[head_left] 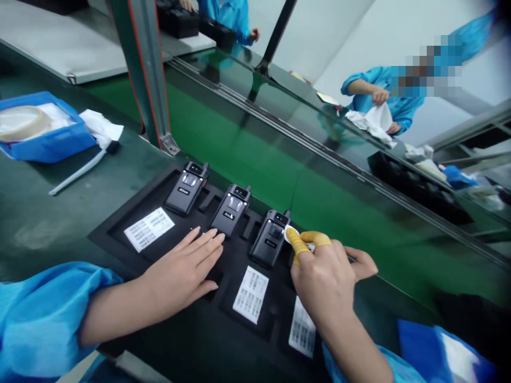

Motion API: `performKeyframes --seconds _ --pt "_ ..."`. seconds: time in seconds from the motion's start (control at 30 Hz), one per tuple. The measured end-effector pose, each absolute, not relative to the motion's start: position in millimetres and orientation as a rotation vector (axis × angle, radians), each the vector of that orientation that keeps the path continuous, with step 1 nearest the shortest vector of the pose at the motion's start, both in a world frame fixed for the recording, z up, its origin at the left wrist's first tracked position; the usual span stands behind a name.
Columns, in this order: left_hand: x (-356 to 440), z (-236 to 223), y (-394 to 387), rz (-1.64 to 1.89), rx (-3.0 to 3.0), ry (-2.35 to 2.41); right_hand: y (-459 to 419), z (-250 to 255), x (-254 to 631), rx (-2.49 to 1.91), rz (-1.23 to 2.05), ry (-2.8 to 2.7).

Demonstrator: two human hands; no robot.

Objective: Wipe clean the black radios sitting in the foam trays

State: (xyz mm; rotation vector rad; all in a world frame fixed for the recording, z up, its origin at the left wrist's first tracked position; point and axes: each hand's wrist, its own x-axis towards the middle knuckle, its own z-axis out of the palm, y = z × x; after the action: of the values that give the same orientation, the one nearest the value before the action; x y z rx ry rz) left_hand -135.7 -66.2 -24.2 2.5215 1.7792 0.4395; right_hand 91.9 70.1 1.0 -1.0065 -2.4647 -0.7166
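Three black handheld radios with stubby antennas lie face down in a black foam tray (138,199): a left radio (186,191), a middle radio (229,215) and a right radio (270,242). My left hand (191,266) lies flat, fingers stretched, just below the middle radio and partly over a label there. Yellow finger covers are on the thumb side of my right hand (325,271), which pinches a small white wipe (290,232) against the upper right edge of the right radio. Printed white labels, including a left label (149,229) and a centre label (250,295), sit in the tray.
A blue bin (48,141) with a tape roll stands at left, beside a white-handled brush (77,173). A green metal post (147,80) and a low glass-like partition (255,154) run behind the tray. Across it, a co-worker (383,90) handles white cloth.
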Motion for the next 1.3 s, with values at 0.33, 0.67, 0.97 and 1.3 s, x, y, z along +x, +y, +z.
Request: performKeyframes --seconds 0.33,0.67,0.97,1.3 --pt "-145.8 -29.3 -59.8 0.348 2.430 1.707 108.2 -9.7 -3.6 -0.657 -0.708 -2.545" --pt "-145.4 -28.0 -56.2 0.267 2.372 1.673 111.8 -11.6 -11.5 -0.739 -0.713 -2.561" --pt "-146.2 -31.5 -56.0 0.297 2.382 1.656 104.7 -9.5 -25.3 -0.763 -0.634 -2.535" --pt "-145.7 -29.1 -54.8 0.188 2.366 1.679 106.0 -21.1 10.2 -0.895 -0.658 -2.480"
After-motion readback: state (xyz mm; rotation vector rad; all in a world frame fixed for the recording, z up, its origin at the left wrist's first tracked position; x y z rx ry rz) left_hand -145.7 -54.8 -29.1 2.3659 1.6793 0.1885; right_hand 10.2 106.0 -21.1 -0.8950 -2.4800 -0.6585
